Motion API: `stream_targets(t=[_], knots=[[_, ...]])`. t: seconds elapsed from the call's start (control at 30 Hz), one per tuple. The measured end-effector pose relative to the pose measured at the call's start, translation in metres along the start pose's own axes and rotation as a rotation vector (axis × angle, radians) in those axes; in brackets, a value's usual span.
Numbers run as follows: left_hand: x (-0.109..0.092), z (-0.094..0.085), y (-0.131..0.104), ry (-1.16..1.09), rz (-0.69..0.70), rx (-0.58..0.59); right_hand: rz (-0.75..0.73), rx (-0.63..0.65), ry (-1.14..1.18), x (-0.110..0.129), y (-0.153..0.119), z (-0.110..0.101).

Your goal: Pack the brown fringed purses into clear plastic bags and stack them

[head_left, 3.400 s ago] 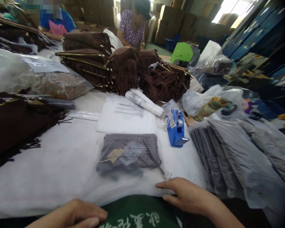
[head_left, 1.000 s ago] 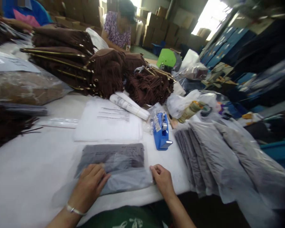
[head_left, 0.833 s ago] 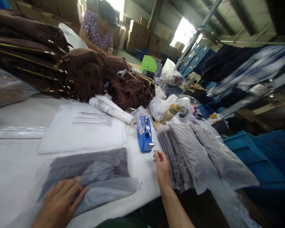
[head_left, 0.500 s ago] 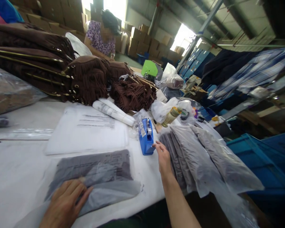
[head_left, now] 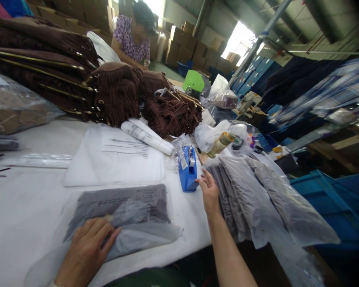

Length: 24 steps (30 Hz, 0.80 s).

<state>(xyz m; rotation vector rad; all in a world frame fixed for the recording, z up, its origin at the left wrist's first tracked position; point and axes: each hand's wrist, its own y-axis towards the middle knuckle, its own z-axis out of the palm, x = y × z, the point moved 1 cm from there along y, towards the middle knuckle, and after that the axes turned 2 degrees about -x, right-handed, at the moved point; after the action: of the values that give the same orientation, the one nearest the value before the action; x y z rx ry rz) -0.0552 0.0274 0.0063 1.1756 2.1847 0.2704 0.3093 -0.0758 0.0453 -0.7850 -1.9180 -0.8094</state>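
Observation:
A dark item in a frosted plastic bag (head_left: 131, 207) lies flat on the white table in front of me. My left hand (head_left: 91, 243) rests on its near edge, fingers laid over the folded plastic flap, the thumb a little apart. Beyond the bag to the right stands a blue tape dispenser (head_left: 187, 175) with a roll of tape in it. My right hand (head_left: 210, 191) is at the dispenser's right side, fingers apart, with the fingertips beside or touching its near end. I see nothing held in that hand.
Several filled frosted bags (head_left: 251, 191) lie overlapped at the right table edge. Brown fringed bags (head_left: 116, 91) are piled at the back. Printed plastic bags (head_left: 116, 159) lie mid-table. Blue crates (head_left: 326, 199) stand at right. A person (head_left: 134, 40) is across the table.
The fingers of my right hand have spread apart beside the tape dispenser. My left hand stays on the bag. The whole view has shifted slightly.

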Motion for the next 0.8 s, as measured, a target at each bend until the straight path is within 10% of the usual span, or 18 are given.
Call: stream_targets(t=[0.33, 0.4, 0.6, 0.8], knots=[[-0.013, -0.005, -0.001, 0.149, -0.133, 0.047, 0.153, -0.082, -0.108, -0.018, -0.035, -0.019], [-0.014, -0.004, -0.001, 0.135, -0.135, 0.05, 0.119, 0.084, -0.065, 0.006, -0.043, -0.015], [-0.013, -0.006, -0.001, 0.121, -0.135, 0.062, -0.283, 1.143, -0.151, 0.098, -0.084, 0.052], [-0.014, -0.006, -0.001, 0.15, -0.128, 0.081, -0.637, 1.225, -0.706, 0.09, -0.08, 0.108]])
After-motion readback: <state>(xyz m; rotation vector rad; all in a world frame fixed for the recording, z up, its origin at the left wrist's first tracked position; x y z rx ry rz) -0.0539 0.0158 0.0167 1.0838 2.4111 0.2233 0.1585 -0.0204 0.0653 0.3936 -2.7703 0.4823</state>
